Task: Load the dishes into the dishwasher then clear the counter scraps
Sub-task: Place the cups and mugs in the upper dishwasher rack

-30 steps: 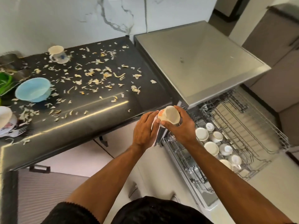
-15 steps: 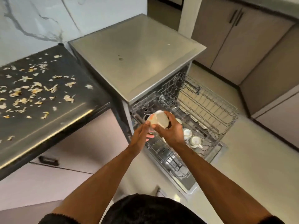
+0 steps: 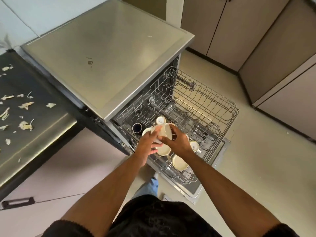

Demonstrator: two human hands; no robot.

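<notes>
A cream cup is held mouth-down and tilted over the pulled-out wire rack of the dishwasher. My left hand grips its left side and my right hand its right side. Under my hands several cream cups stand upside down in the rack, among them one nearest me and one to the right. A dark cup sits at the rack's left end. Pale scraps litter the black counter at the left.
The rack's far right half holds nothing. The open dishwasher door lies flat below the rack, near my feet. Beige cabinets line the right side, with bare floor between them and the rack.
My view swung right and nearer the dishwasher. Both hands carried the cup down from the counter edge to just above the rack and turned it mouth-down.
</notes>
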